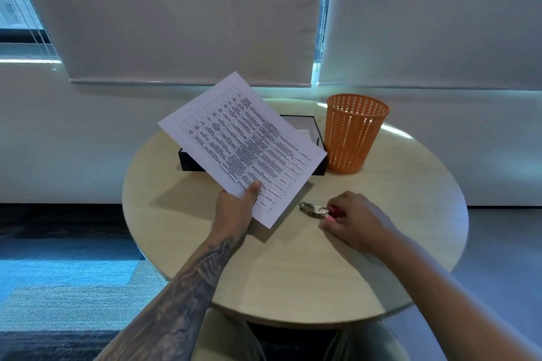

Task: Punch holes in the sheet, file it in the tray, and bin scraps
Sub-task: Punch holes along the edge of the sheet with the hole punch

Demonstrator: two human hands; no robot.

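Observation:
My left hand (236,205) holds a printed sheet (240,143) by its near edge, lifted above the round table and tilted, with a table of text facing me. My right hand (352,221) rests on the table with its fingers closed around the red handles of a metal hole punch (312,209), whose silver head points left toward the sheet. Behind the sheet lies a black tray (318,138), partly hidden by the paper. An orange mesh bin (352,132) stands upright to the right of the tray.
The round wooden table (293,267) has its near edge just above my knees. Window blinds and a white wall rise behind it. Blue carpet lies to the left, grey floor to the right.

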